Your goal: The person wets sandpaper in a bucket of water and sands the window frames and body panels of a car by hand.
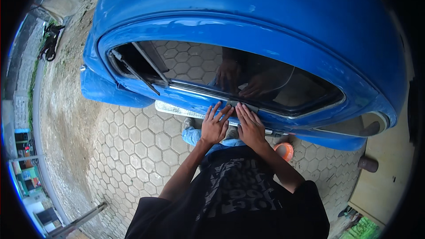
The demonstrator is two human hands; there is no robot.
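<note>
Just below the side window [274,75] of a blue car [212,31], both my hands rest on the door. My left hand [214,124] has its fingers stretched out and spread over the blue paint. Close beside it, my right hand [250,126] lies with fingers extended and near together. A small dark grey flat piece [253,108] shows at the fingertips of my right hand, against the panel under the window trim; its kind is unclear. The dark glass reflects my hands.
An orange bucket [283,151] stands on the hexagonal paving [137,141] right of my legs. Beneath the door runs a light, textured running board [172,108]. A brown cylindrical object [368,163] lies by a beige board [385,186] at the right.
</note>
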